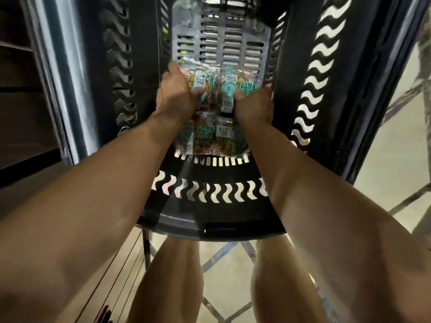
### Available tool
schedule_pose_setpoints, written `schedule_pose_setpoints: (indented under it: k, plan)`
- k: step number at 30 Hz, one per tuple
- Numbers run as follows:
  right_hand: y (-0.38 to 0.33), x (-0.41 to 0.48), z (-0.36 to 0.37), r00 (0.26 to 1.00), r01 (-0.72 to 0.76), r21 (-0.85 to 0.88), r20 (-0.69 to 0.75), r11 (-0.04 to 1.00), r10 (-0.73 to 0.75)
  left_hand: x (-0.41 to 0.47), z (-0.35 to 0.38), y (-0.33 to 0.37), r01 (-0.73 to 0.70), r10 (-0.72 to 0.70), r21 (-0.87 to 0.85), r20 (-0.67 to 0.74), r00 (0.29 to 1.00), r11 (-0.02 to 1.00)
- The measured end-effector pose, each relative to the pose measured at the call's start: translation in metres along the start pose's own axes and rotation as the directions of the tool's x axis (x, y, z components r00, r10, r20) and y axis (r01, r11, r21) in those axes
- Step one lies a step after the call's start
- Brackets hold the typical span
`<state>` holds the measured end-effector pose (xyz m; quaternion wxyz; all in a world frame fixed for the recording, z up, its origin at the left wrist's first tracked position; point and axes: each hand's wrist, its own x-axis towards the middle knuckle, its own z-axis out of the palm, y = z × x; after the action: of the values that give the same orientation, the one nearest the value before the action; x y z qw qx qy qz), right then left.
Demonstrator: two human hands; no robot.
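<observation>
Item: dark slotted basket (210, 206), deep, seen from above.
Contents: clear snack packets with teal labels.
Upper packets (227, 87): mid-floor of the basket, gripped at both ends. Left hand (173, 94) has its fingers curled round their left edge; right hand (253, 103) has its thumb clamped on their right edge.
Lower packets (207, 138): lying flat by the near wall.

floor (382, 164): pale tiles, dark diagonal lines | left: dark shelving (21, 94) | light: dim
</observation>
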<state>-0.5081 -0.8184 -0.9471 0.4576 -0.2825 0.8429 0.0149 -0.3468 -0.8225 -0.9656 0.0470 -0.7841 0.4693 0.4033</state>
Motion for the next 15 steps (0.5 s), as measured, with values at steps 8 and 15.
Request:
schedule_pose_setpoints:
  k: [8,15]
  plan:
    - [0.007,-0.004,0.01,0.992,0.013,0.039,-0.124,0.999,-0.008,-0.008,0.003,-0.004,0.006,-0.012,-0.049,-0.119,0.993,0.999]
    - [-0.002,-0.014,0.002,0.996,0.053,0.173,-0.085,0.984,-0.039,-0.015,-0.003,0.002,0.096,-0.116,-0.197,-0.096,0.989,0.976]
